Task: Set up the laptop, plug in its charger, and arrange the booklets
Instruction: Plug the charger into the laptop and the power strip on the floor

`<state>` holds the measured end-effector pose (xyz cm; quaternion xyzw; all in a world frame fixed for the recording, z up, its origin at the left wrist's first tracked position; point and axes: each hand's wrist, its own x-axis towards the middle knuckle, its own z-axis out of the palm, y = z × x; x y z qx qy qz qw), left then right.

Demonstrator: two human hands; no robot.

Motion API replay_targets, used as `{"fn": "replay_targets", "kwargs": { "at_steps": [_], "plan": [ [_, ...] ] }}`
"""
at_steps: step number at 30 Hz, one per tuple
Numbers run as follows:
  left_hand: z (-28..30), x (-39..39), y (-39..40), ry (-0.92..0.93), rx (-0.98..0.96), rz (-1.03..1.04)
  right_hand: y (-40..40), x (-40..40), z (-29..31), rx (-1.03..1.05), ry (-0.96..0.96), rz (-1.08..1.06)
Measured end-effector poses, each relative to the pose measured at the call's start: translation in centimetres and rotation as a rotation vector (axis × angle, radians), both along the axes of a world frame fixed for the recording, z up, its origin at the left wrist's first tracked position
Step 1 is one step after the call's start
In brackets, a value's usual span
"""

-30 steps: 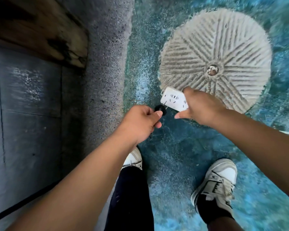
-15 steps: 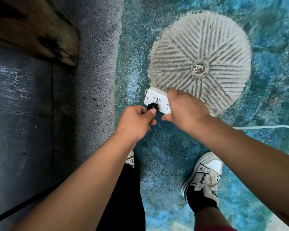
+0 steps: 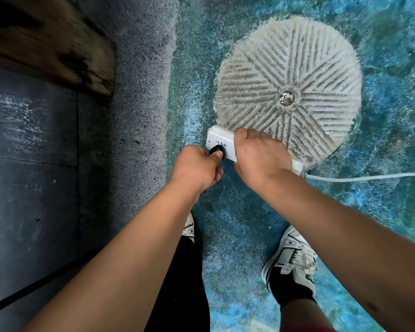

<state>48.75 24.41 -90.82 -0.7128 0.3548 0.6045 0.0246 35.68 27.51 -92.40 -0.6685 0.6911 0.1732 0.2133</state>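
Plugging in the charger is the step in hand. The left hand (image 3: pixel 197 168) is pinching the black plug (image 3: pixel 216 149) between thumb and curled fingers and is pressing it against the face of the white power strip (image 3: pixel 222 143). The right hand (image 3: pixel 261 155) is clamping its fingers around the strip's body and is holding it off the floor (image 3: pixel 237 226), above the near rim of a round ribbed stone (image 3: pixel 289 89) set in the blue-green floor. The strip's white cord (image 3: pixel 369 176) is trailing toward the floor's right edge. The plug is sitting at a socket near the strip's left end; whether its pins are fully seated I cannot tell, as the thumb is covering part of it.

Next, I judge, the plug is needing a firm straight push while the right hand is bracing the strip against it, then the strip is wanting to be laid down. Neither laptop nor booklets are showing here.
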Motion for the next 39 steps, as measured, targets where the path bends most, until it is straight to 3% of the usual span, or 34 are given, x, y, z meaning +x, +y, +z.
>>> {"fn": "replay_targets", "kwargs": {
  "at_steps": [5,9,16,20,23,29,39],
  "plan": [
    [-0.4,0.2,-0.3,-0.012,0.013,-0.015,0.2,0.1,-0.6,0.009,-0.046,-0.034],
    [-0.7,0.0,0.0,-0.073,-0.097,-0.151,0.5,0.0,-0.4,0.011,-0.101,-0.158],
    [-1.1,-0.1,-1.0,-0.080,-0.019,-0.114,0.3,0.4,-0.3,-0.033,-0.040,-0.041],
    [-1.4,0.0,-1.0,-0.158,-0.032,-0.207,0.6,0.9,-2.0,-0.022,-0.071,-0.069],
    [-1.5,-0.4,-1.3,-0.228,0.033,-0.396,0.5,1.2,-4.8,0.047,-0.153,-0.081],
    [0.2,-2.5,-1.6,-0.464,0.022,-1.154,0.3,-0.8,-10.6,0.138,-0.229,0.003],
    [-0.4,-1.3,-0.5,-0.316,0.224,-1.434,1.6,-2.0,-15.8,0.214,-0.120,0.079]
  ]
}}
